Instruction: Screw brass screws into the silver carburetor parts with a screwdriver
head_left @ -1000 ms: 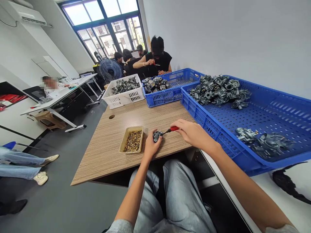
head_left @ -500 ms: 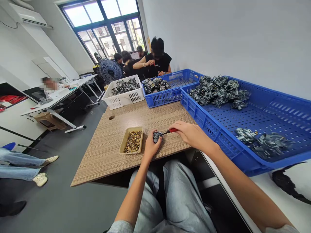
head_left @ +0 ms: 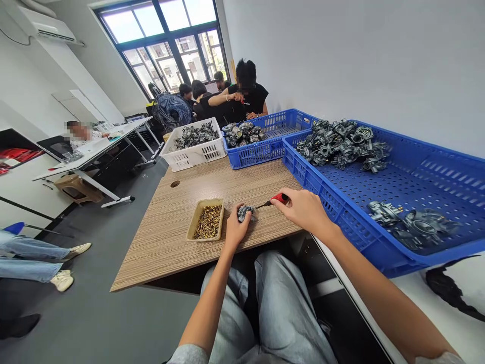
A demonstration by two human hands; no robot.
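Note:
My left hand (head_left: pixel 235 228) is closed around a small grey metal part (head_left: pixel 244 212), holding it on the wooden table (head_left: pixel 182 212). My right hand (head_left: pixel 305 208) grips a red-handled screwdriver (head_left: pixel 279 198); its thin shaft points left toward the part, and its tip sits close to the part. Just left of my left hand stands a small tan tray of brass screws (head_left: pixel 206 220).
A big blue crate (head_left: pixel 401 177) on my right holds grey metal castings. A second blue crate (head_left: pixel 265 132) and a white basket (head_left: pixel 194 142) of similar parts sit at the table's far end. Other people work behind them, beside a fan (head_left: pixel 171 109). Another person sits at a desk on the left.
My right hand has drawn the screwdriver slightly back to the right and raised it, so the red handle shows more. My left hand still holds the part in place.

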